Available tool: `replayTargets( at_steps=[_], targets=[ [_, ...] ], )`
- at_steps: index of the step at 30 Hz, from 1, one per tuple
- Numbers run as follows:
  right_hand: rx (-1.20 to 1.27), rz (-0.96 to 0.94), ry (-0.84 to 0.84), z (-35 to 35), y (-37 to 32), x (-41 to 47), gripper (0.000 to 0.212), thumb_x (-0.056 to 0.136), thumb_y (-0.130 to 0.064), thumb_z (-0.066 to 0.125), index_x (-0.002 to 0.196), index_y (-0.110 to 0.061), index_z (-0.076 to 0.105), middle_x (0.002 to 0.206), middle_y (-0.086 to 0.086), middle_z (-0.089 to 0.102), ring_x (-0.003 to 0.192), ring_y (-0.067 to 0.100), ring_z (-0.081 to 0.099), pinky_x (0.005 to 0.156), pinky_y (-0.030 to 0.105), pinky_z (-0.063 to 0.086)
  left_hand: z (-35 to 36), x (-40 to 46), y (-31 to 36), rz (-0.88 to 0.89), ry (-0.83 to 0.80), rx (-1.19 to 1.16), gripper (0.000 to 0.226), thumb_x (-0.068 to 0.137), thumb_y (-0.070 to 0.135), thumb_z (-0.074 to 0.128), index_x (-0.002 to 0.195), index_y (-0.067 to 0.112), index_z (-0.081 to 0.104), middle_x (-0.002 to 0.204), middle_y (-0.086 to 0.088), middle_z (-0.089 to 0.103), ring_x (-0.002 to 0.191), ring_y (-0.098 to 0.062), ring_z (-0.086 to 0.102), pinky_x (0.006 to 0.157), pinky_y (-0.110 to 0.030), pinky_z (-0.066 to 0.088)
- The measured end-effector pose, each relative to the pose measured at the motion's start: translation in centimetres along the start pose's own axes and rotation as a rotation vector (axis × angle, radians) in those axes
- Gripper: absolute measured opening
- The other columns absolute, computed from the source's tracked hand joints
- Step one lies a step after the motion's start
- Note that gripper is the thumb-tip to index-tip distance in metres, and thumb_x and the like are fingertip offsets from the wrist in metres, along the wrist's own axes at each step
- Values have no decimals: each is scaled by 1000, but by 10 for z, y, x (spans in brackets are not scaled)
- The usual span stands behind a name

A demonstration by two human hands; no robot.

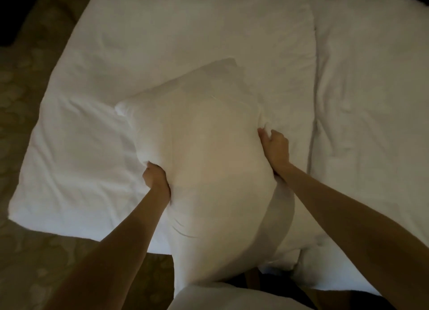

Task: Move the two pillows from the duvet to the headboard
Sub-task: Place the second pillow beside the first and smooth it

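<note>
A big white pillow [204,151] is held up in front of me over the white duvet [144,54]. My left hand [155,178] grips its left edge, fingers dug into the fabric. My right hand [275,147] clasps its right edge. A second white pillow [282,207] shows partly behind the first one, low on the right, resting on the bed. The headboard is out of sight.
A second white duvet [371,82] lies on the right, with a seam between the two. Patterned brown carpet [25,100] runs along the left side and the near left corner. White fabric [220,295] fills the bottom middle.
</note>
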State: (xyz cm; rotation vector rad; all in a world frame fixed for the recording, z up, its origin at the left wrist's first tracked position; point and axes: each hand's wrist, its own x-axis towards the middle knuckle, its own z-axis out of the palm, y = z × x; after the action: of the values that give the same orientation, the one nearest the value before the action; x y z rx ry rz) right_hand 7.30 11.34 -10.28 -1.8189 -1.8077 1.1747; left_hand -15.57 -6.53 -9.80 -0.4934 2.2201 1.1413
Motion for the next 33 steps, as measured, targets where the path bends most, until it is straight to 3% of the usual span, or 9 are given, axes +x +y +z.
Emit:
replayTargets(
  at_steps=[4,10,18,21,23,24,27,29,33],
  targets=[
    [12,-68,100,-71,8,1,45,97,-41,46,58,-20,36,72,13,52,73,25,50,65,35,40,23,-59,18,131,-73,52,53,102,34,22,140,1,41,146,-19,43,134,-34,42,108,-39,37],
    [27,-77,185,-221,51,5,48,96,-42,46,55,-20,34,57,-2,41,53,15,40,61,29,30,84,-181,16,255,-200,51,52,102,33,23,140,2,41,146,-19,43,134,-35,42,107,-42,38],
    [125,-29,222,-418,168,-24,44,94,-42,47,56,-19,44,59,-1,50,58,19,48,50,28,32,184,-354,-55,358,-222,19,54,102,36,22,140,2,41,147,-20,43,134,-35,41,108,-41,36],
    [197,31,180,-475,213,-28,42,92,-48,47,81,-10,62,87,9,66,86,30,62,69,32,46,216,-409,-84,387,-242,31,53,103,34,21,138,1,44,142,-22,47,130,-36,45,104,-39,39],
    [260,107,123,-508,235,-29,63,89,-60,45,114,-5,62,116,13,66,104,31,62,89,37,48,235,-440,-100,415,-299,36,50,104,30,22,135,1,48,135,-22,53,123,-35,52,98,-36,43],
    [305,145,80,-520,243,-29,71,86,-65,45,123,-6,59,123,13,64,103,28,61,90,36,47,242,-451,-106,425,-306,20,50,104,30,23,132,0,51,131,-22,57,119,-35,55,95,-35,45],
    [418,235,1,-557,273,-33,73,80,-67,54,125,-10,57,117,8,65,80,15,61,66,26,45,267,-486,-119,403,-327,-76,49,100,34,33,122,-1,59,122,-19,63,110,-33,60,88,-36,49],
    [377,256,22,-572,290,-35,73,81,-59,59,129,-4,52,110,6,62,78,15,59,58,24,42,279,-503,-124,382,-382,-93,47,98,36,36,121,2,60,121,-16,64,105,-30,60,79,-31,46],
    [351,175,164,-593,318,-37,42,87,-39,58,99,0,68,104,14,69,90,28,66,75,36,52,307,-526,-129,397,-439,-36,47,100,35,34,125,1,57,125,-17,62,113,-32,58,82,-28,44]
  ],
)
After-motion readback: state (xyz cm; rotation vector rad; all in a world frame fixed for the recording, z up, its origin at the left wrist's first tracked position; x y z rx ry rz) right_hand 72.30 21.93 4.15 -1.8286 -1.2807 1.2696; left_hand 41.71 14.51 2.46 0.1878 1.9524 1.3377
